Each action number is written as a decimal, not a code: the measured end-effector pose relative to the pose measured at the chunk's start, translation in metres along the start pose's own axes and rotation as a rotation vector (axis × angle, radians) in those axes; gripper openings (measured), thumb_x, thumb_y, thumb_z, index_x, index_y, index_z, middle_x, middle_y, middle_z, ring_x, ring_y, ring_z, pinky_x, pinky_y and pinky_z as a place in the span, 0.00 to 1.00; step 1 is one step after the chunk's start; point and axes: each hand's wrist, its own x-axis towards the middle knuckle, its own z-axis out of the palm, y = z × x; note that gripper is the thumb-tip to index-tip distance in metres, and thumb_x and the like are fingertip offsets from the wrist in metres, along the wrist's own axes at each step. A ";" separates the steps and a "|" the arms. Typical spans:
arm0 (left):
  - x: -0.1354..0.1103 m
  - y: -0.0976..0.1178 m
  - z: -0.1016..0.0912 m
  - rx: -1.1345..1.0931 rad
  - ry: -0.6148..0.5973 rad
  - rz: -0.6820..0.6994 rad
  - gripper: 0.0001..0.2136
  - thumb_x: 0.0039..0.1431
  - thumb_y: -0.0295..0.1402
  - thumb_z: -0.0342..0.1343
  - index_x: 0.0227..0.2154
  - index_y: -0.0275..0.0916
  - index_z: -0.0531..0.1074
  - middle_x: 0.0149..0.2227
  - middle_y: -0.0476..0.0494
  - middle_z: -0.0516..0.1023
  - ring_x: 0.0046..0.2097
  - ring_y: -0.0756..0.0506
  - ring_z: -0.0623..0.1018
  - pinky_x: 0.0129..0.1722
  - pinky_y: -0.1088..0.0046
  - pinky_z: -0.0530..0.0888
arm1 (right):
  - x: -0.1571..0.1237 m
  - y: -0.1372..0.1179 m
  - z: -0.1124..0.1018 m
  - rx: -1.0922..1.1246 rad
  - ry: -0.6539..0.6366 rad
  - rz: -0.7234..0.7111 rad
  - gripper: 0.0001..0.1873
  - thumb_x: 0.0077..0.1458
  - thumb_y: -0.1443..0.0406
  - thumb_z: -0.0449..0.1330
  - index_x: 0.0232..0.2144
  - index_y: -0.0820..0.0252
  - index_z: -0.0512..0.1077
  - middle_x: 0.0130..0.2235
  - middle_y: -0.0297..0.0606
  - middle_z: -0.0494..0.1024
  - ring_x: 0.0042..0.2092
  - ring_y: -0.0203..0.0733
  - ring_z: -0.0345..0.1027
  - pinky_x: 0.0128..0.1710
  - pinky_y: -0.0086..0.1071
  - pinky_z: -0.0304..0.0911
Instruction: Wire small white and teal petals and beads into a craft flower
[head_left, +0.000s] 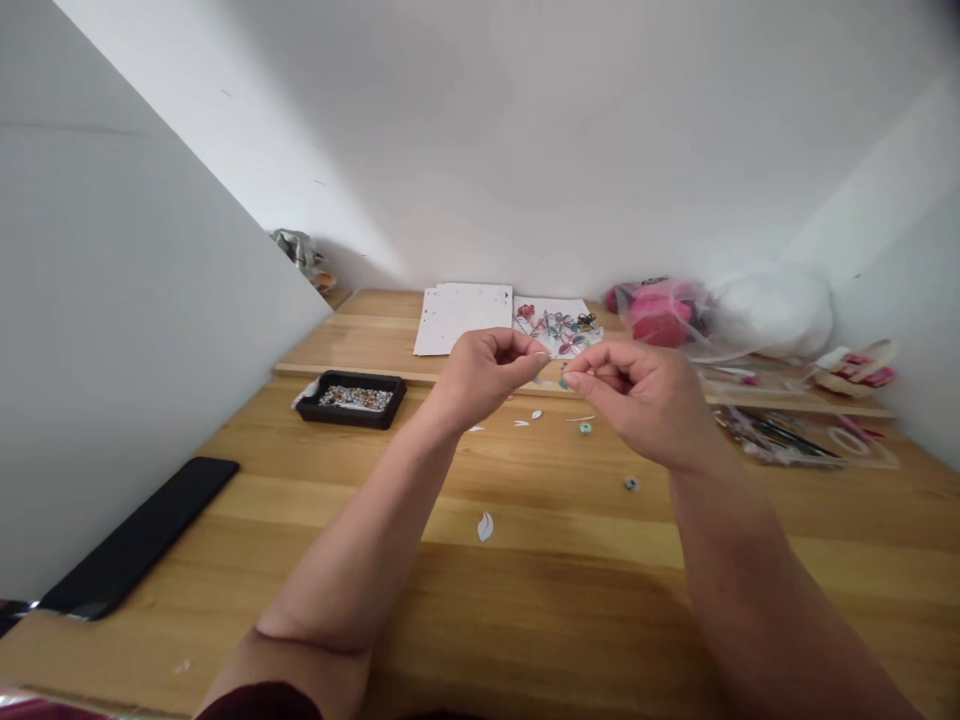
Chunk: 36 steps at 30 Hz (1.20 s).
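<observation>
Both my hands are raised above the wooden desk (525, 590), fingertips nearly touching. My left hand (484, 375) and my right hand (637, 400) each pinch something tiny between thumb and forefinger; a small teal bit (563, 383) shows at my right fingertips, too small to identify. Below them on the desk lie small white petal-shaped paper pieces (486, 526), a teal coil (585, 428) and a grey coil (631, 484). Behind my hands lies a card with colourful paper flowers (559, 325).
A black tray of small beads (352, 399) sits at the left of the desk. A black phone (142, 535) lies near the left wall. White paper sheets (461, 315), pink items in clear bags (664, 315) and craft tools (787, 440) lie at the back and right.
</observation>
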 end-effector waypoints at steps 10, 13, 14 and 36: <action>-0.008 0.010 -0.001 0.180 -0.239 0.045 0.05 0.55 0.32 0.62 0.27 0.36 0.77 0.26 0.49 0.75 0.26 0.53 0.68 0.25 0.77 0.64 | 0.000 0.001 -0.008 -0.088 -0.004 -0.049 0.04 0.56 0.65 0.64 0.29 0.56 0.76 0.18 0.25 0.56 0.22 0.32 0.47 0.23 0.32 0.45; -0.007 0.009 -0.004 0.084 -0.304 0.022 0.06 0.56 0.34 0.63 0.29 0.36 0.77 0.28 0.47 0.76 0.28 0.53 0.69 0.27 0.77 0.66 | 0.004 0.008 -0.009 0.056 -0.056 0.041 0.05 0.56 0.63 0.65 0.29 0.57 0.76 0.19 0.25 0.57 0.22 0.32 0.46 0.22 0.32 0.43; -0.007 0.008 -0.004 0.047 -0.309 0.010 0.07 0.56 0.35 0.63 0.29 0.36 0.77 0.28 0.47 0.76 0.28 0.53 0.69 0.28 0.76 0.66 | 0.006 0.009 -0.009 0.095 -0.066 0.063 0.06 0.56 0.62 0.65 0.29 0.57 0.76 0.19 0.26 0.57 0.22 0.32 0.46 0.22 0.32 0.42; -0.008 0.008 0.001 0.211 -0.205 0.074 0.03 0.54 0.30 0.61 0.27 0.35 0.78 0.24 0.50 0.74 0.25 0.54 0.68 0.24 0.79 0.63 | 0.000 -0.001 -0.008 -0.157 0.034 -0.127 0.04 0.55 0.67 0.65 0.28 0.58 0.77 0.18 0.25 0.56 0.22 0.31 0.48 0.24 0.32 0.47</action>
